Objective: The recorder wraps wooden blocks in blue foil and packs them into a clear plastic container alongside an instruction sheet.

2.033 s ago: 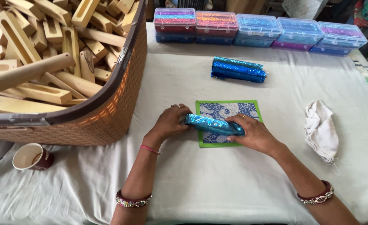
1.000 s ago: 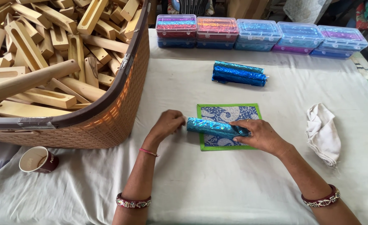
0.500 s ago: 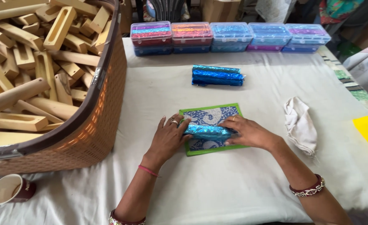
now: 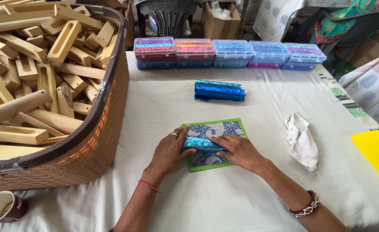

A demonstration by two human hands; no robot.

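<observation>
White cloth covers the table [image 4: 258, 197] where we work, and on it lies a green-edged blue patterned mat [image 4: 217, 129]. Across the mat we press a blue glitter-wrapped stick [image 4: 202, 145], long axis left to right. It looks light, stiff and slick, best held at its ends. Our left hand [image 4: 170, 152] and right hand [image 4: 236, 150] lie flat, fingers together on it. Finished sticks [image 4: 219, 90] lie beyond, a basket [image 4: 90, 150] on the left.

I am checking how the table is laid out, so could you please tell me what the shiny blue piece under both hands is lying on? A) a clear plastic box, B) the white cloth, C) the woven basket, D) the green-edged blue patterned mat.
D: the shiny blue piece, pressed by the left hand and right hand, lies across the green-edged blue patterned mat.
</observation>
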